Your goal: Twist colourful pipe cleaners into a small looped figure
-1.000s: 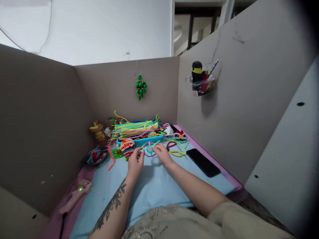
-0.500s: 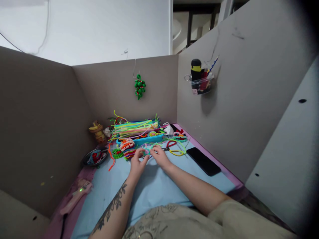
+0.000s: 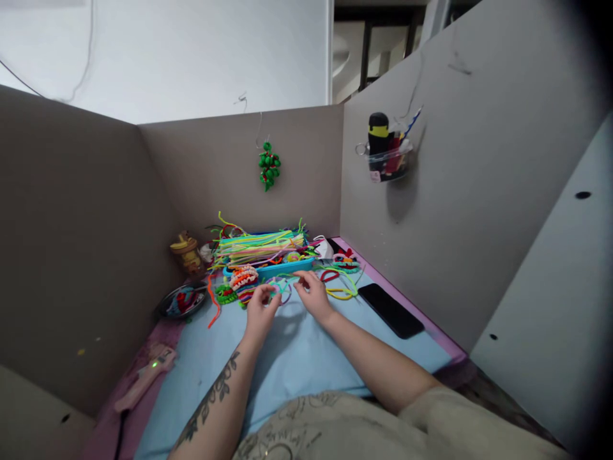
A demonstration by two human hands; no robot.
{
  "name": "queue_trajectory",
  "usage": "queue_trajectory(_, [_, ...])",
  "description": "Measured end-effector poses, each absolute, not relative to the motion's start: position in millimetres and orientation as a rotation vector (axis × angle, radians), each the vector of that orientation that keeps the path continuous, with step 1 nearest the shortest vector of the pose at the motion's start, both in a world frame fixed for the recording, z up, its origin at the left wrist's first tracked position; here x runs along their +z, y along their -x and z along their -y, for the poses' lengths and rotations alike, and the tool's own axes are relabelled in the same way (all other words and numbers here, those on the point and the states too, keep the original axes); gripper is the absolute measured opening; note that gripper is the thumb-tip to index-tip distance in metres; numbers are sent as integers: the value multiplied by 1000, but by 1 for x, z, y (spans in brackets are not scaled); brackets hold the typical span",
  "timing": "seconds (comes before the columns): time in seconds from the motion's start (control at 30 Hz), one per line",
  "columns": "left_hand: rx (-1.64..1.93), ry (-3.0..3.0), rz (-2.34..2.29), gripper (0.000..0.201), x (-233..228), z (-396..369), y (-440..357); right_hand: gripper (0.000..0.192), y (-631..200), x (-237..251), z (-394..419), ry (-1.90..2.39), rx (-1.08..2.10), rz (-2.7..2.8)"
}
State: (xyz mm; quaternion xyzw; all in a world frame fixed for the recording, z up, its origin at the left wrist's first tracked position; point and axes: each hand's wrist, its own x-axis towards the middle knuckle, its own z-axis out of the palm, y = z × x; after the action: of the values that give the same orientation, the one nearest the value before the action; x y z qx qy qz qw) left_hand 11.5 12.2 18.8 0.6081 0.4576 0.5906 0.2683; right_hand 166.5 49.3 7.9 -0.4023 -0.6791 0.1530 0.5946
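Fuzzy wire, bent into a small purple-and-green ring point(image 3: 281, 289), sat just above frame centre on the blue mat point(image 3: 297, 358). Pinched at its left edge by the fingertips of the left hand point(image 3: 259, 312); touched at its right side by the right hand point(image 3: 315, 296), fingers curled loosely, firm grip or mere touch impossible to tell. Judged as mid-shaping: ring being bent or wound between both hands. Next move probably called for a steady pinch on the left and a careful turn of the loose green end on the right, without flattening the loop.

Head view, the only one, counted over. Two hands, both at the ring. One blue tray point(image 3: 275, 268) behind them, heaped with a bundle of bright wire stems point(image 3: 258, 246), too many and too tangled to count. One black phone point(image 3: 391, 310) flat at centre right, well apart from the hands. One dark dish point(image 3: 182, 301) at centre left, with scraps inside. One yellow figure point(image 3: 186, 252) against the left wall. One green ornament point(image 3: 269, 166) hanging on the back wall. One clear cup point(image 3: 389, 160) fixed to the right wall, holding a black-and-yellow bottle plus thin sticks, number unclear. One pink tool point(image 3: 146, 377) at lower left, small green light lit. Several finished coils beside the tray, at least three, edges blurred.
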Motion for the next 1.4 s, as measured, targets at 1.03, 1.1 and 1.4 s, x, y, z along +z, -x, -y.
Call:
queue_trajectory(1.03, [1466, -1942, -1285, 19, 8, -13, -9, 11, -169, 9, -57, 757, 1117, 1486])
queue_trajectory(1.1, [1491, -1977, -1306, 19, 9, -12, -9, 10, -170, 10, -57, 785, 1168, 1484])
queue_trajectory(1.4, [1585, -1898, -1345, 20, 9, -14, -8, 17, -172, 8, -57, 868, 1413, 1532])
